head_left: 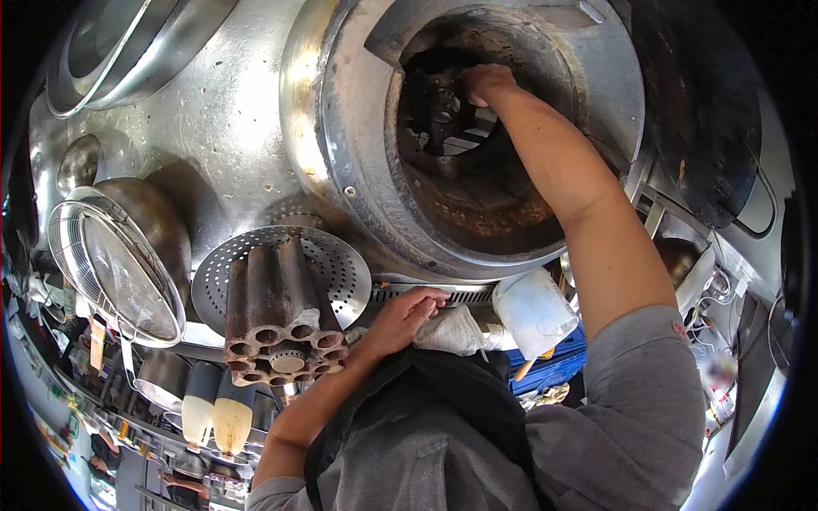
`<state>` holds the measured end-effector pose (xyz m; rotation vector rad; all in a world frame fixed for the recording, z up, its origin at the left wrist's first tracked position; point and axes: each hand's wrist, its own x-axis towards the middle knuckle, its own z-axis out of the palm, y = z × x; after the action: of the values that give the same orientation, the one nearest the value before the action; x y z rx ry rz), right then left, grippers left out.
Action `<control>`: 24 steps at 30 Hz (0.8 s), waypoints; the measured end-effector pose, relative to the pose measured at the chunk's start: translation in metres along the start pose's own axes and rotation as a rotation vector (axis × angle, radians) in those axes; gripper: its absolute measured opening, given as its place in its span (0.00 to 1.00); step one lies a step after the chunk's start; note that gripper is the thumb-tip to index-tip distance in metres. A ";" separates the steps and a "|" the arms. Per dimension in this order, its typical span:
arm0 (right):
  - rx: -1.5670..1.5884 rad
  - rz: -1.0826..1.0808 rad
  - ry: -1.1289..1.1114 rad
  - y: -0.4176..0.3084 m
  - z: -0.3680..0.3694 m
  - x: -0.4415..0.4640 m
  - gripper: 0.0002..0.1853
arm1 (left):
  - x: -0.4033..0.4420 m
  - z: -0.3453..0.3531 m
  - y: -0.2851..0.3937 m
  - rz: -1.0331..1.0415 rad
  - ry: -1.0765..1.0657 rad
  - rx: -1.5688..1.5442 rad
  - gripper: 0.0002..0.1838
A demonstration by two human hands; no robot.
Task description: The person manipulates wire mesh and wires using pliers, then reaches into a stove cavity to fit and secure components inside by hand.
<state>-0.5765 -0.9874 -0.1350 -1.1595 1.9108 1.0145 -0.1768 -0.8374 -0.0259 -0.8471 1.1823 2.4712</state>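
My right hand (487,83) reaches down into the round well of a wok burner (477,226). Its fingers are curled in beside dark metal burner parts (441,106), and what they hold, if anything, is hidden. Slats show through a hole at the bottom of the well. My left hand (402,318) is by the front edge of the range, fingers curled together with nothing visible in them. A white cloth (452,330) lies just right of it. To its left, a rusty cluster of burner tubes (277,298) with round openings rests against a perforated skimmer (209,285).
Wire strainers (128,272) and a ladle (79,162) lie on the steel top at left, with large bowls (158,51) behind. Squeeze bottles (232,417) stand below. A white container (532,311) hangs at the front edge. A blackened wok (703,128) is at right.
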 end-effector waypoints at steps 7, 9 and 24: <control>-0.038 -0.014 -0.004 0.005 -0.012 -0.026 0.19 | -0.001 -0.002 0.001 0.016 -0.001 0.031 0.16; -0.031 -0.021 0.027 0.015 -0.010 -0.032 0.19 | -0.002 0.000 0.004 0.014 0.005 0.025 0.16; 0.073 -0.108 -0.180 0.054 0.035 0.001 0.19 | 0.000 0.003 0.002 0.026 0.037 0.073 0.18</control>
<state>-0.6213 -0.9407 -0.1373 -1.0798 1.7119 0.9496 -0.1793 -0.8364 -0.0231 -0.8665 1.2955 2.4261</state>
